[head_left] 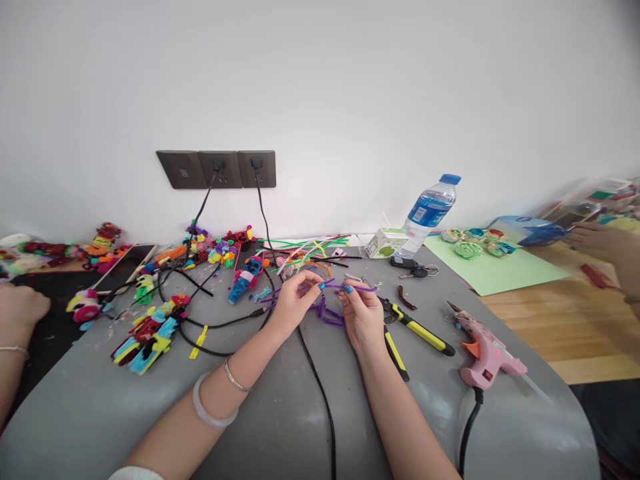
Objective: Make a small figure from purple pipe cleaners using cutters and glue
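Grey mat (pixel 280 427) on a desk against a white wall, with wall sockets (pixel 217 169) at 11 o'clock from the hands.

Left hand (pixel 294 301) and right hand (pixel 363 319) meet mid-mat. Both are pinched thumb-to-fingertip on the purple pipe cleaner (pixel 327 312). Its straight run is held between the two pinches and its bent loops hang just below, over the mat. The exact contact points are small in view, so it looks like a fingertip pinch on each side, not a full fist.

Handling judgement: the pipe cleaner is light, with a fuzzy, non-slip surface and a soft wire core that bends and holds its shape. It is best gripped close to a bend, because the cut ends may prick.

- Black cable (pixel 323 393): runs under the hands toward 6 o'clock.
- Yellow-handled pliers (pixel 423 331): 4 o'clock, just beside the right hand.
- Pink glue gun (pixel 487 357): 4 o'clock, farther out.
- Water bottle (pixel 429 212): 1 o'clock, with a green sheet (pixel 500 273) beyond it.
- Colourful pipe-cleaner figures (pixel 150 333): 9 o'clock, with loose stems at 12.
- Other people's hands: one (pixel 20 307) at far 9 o'clock and one (pixel 603 243) at far 2 o'clock. Both are well apart from the wearer's.
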Demonstrator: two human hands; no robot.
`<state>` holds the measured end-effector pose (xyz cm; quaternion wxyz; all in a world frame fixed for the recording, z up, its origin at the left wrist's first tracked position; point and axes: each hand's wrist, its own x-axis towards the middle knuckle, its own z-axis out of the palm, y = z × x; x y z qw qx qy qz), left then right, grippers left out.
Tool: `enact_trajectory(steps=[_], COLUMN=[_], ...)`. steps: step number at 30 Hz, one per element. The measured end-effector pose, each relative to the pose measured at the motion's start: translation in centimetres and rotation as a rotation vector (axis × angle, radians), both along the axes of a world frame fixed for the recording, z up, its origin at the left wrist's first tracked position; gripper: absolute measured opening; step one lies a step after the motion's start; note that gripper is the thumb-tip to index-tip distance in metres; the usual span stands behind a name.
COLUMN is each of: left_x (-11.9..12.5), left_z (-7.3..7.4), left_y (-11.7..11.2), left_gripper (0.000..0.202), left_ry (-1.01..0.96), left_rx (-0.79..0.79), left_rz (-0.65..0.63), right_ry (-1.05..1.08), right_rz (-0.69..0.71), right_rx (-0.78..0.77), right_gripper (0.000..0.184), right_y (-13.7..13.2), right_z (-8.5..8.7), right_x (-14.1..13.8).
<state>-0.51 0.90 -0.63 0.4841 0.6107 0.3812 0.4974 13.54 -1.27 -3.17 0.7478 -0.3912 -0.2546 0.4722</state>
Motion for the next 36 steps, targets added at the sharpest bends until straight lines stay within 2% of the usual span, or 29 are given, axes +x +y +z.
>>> enact_trajectory(steps=[11, 25, 36], left_x=[-0.1, 0.0, 0.1], left_z=[-0.4, 0.4, 0.7], left_y=[0.0, -0.2, -0.3], left_gripper=[0.013, 0.012, 0.013], left_ry=[0.030, 0.068, 0.035], left_rx=[0.048, 0.026, 0.006], left_rz=[-0.061, -0.121, -0.190], right_ry=[0.051, -0.022, 0.001], right_rz=[0.003, -0.009, -0.023], right_rx=[0.021, 0.067, 0.119], right_gripper=[0.034, 0.032, 0.029], right_y=[0.0, 0.0, 0.1], right_z=[0.2, 0.1, 0.3], right_x=[0.2, 0.5, 0.5])
